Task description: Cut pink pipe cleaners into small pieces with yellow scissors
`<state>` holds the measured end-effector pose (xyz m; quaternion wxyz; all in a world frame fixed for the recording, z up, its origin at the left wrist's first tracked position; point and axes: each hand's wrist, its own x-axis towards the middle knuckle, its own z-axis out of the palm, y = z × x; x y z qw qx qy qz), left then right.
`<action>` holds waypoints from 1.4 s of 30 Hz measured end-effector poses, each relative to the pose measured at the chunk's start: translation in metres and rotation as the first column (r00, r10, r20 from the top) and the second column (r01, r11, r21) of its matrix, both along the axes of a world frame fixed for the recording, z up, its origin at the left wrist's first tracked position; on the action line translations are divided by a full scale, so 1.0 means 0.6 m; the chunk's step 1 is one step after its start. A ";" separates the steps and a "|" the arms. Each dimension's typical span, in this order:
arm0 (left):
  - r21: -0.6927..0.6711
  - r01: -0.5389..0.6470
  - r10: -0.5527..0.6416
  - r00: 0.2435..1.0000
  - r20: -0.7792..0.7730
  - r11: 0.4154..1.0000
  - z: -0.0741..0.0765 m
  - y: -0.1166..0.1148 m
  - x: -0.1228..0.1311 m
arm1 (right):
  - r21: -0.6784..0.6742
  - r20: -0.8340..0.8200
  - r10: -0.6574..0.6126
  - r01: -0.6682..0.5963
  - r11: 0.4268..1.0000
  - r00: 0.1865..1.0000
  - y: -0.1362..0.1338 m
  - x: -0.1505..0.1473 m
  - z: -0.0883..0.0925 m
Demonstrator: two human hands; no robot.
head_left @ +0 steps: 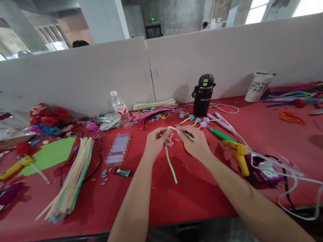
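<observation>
A: Which thing is the largest?

B: It is the red tabletop (166,199); a white partition (84,79) stands along its far edge.

A: And what lies on it?

B: Between the left edge and the middle there is a thick bundle of pipe cleaners (72,180), cream and green. Near the far edge, right of the middle, stands a black bottle (200,102). Closer to the near edge, to the right of the hands, I see a yellow glue gun (238,152).

A: How are the hands?

B: Both are at the middle of the tabletop. The left hand (155,141) pinches a light-green stem (170,161) with thumb and fingers, and the right hand (196,142) grips it also. The stem bends between them; one end points to the near edge. Whether this end touches the tabletop, I cannot tell.

A: And the smallest?

B: Small pink pieces (171,142), lying between the two hands.
</observation>
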<state>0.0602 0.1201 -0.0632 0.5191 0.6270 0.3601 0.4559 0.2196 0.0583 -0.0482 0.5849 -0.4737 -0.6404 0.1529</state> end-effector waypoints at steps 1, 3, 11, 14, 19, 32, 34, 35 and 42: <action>0.028 -0.035 0.036 0.999 -0.003 0.999 -0.001 0.002 0.000 | -0.015 -0.018 -0.006 0.005 1.000 1.000 0.006 0.001 0.003; 0.056 -0.063 0.064 0.998 -0.011 0.996 -0.005 0.005 -0.001 | -0.055 -0.072 0.009 -0.013 0.998 0.997 0.019 0.002 0.003; 0.077 -0.091 0.097 0.992 -0.080 0.993 -0.011 0.008 0.001 | -0.067 -0.087 0.055 -0.061 0.996 0.995 0.033 -0.004 -0.045; 0.195 -0.144 0.175 0.972 -0.154 0.970 -0.013 0.013 0.000 | -0.008 0.035 0.082 -0.082 0.997 0.996 0.022 0.004 -0.044; 0.254 -0.150 0.212 0.948 -0.238 0.956 -0.019 0.021 -0.007 | -0.003 0.155 0.160 -0.161 0.987 0.975 0.015 0.017 -0.036; 0.143 0.087 -0.045 0.961 -0.273 0.986 -0.010 0.003 0.002 | -0.104 0.013 0.087 -0.085 0.991 0.996 0.021 0.003 -0.048; 0.168 0.085 -0.031 0.953 -0.303 0.982 -0.009 0.000 0.002 | -0.109 -0.006 0.066 -0.066 0.992 0.998 0.021 0.003 -0.049; 0.190 0.089 -0.022 0.944 -0.329 0.978 -0.009 -0.001 0.002 | -0.112 -0.012 0.054 -0.055 0.992 0.998 0.021 0.004 -0.048; 0.294 0.072 0.072 0.890 -0.451 0.953 -0.007 -0.006 -0.002 | -0.132 -0.067 0.005 -0.013 0.991 0.998 0.023 0.006 -0.043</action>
